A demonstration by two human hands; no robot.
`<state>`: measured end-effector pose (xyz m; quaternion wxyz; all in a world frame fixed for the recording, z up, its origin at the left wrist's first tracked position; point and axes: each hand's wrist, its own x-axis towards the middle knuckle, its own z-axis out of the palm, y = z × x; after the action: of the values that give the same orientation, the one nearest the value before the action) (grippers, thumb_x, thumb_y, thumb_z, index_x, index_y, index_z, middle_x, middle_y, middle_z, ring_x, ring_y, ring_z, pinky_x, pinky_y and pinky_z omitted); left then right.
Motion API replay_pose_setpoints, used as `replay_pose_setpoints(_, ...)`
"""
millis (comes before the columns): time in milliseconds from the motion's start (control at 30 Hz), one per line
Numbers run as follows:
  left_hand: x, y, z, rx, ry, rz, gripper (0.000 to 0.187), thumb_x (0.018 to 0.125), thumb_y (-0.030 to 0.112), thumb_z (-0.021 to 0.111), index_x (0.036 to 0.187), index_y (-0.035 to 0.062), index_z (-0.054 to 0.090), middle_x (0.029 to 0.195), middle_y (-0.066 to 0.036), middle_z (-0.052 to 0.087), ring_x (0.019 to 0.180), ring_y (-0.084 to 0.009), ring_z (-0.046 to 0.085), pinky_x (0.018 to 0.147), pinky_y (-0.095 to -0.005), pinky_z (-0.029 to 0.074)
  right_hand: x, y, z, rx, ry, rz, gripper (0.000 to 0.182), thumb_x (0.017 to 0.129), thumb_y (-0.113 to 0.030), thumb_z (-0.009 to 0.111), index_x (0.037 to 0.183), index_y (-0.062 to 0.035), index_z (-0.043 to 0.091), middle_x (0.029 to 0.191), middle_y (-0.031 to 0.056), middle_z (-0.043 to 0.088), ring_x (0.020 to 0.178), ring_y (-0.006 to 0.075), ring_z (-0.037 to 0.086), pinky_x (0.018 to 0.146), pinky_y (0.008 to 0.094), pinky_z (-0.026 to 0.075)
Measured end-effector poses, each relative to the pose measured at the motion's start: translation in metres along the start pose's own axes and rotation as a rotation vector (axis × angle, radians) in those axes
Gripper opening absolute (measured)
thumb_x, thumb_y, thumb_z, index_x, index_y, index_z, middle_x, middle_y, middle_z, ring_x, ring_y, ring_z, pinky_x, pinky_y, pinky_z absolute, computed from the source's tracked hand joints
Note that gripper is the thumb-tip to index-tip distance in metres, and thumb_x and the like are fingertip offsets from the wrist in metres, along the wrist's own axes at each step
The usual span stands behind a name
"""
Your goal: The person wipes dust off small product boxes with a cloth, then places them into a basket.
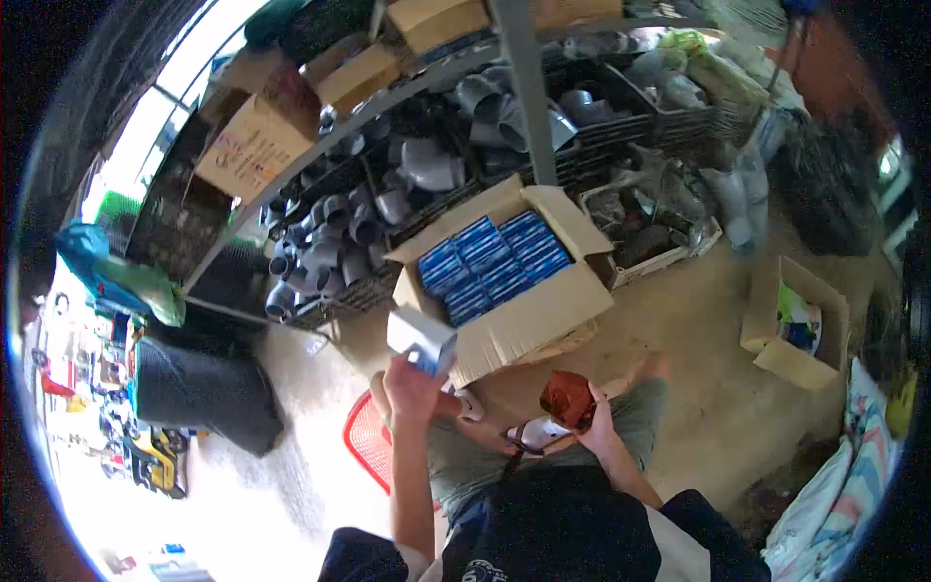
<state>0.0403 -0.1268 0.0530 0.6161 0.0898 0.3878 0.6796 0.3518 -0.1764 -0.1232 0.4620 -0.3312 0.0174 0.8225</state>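
Observation:
My left hand (411, 390) is closed around a small white and blue box (423, 336), lifted near the front left corner of a large open carton (529, 335). Rows of blue boxes (493, 257) fill that carton. In front of my lap, my right hand (599, 427) grips a shiny red-brown packet (566, 399). What the packet contains cannot be made out. The two hands are apart, with my sandalled foot (536, 436) between them on the floor.
Grey pipe fittings (335, 228) crowd the rack behind the carton. A crate of bagged items (669, 254) stands to its right, and a smaller open carton (797, 354) farther right. A red plastic lattice piece (369, 441) sits beside my left leg.

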Motion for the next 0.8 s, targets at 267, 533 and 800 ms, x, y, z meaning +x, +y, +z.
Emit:
replay_pose_setpoints(267,-0.124,-0.05,-0.032,-0.183,-0.023,-0.053,0.057,0.103,0.054,0.038,0.148,0.0193,0.033,0.122,-0.01,0.055,0.111,-0.0218,0.058,0.08,-0.0446,0.057,-0.092,-0.004,0.148,-0.72,-0.176,-0.06,0.043,0.101,-0.026,0.055,0.138,-0.0034,0.052,0.132,0.0111,0.061,0.119,0.0301,0.059,0.1,0.046,0.048)
replay_pose_setpoints(533,-0.136,-0.027,0.018,0.604,0.151,0.308,0.043,0.108,0.038,0.037,0.138,0.0079,0.041,0.135,-0.011,0.046,0.124,-0.0225,0.048,0.106,-0.0358,0.041,-0.09,0.03,0.255,-1.53,-0.786,-0.671,0.061,0.097,-0.018,0.06,0.151,-0.0027,0.035,0.159,0.0197,0.026,0.148,0.041,0.021,0.118,0.0464,0.026)
replay_pose_setpoints(800,-0.123,-0.03,0.019,0.751,0.263,0.352,0.033,0.105,0.032,0.049,0.127,0.0083,0.045,0.117,-0.009,0.052,0.105,-0.0187,0.054,0.091,-0.032,0.048,-0.102,0.022,0.249,-1.436,-0.727,-0.592,0.06,0.098,-0.02,0.058,0.15,-0.0009,0.035,0.16,0.0202,0.025,0.149,0.0389,0.02,0.119,0.0457,0.025)
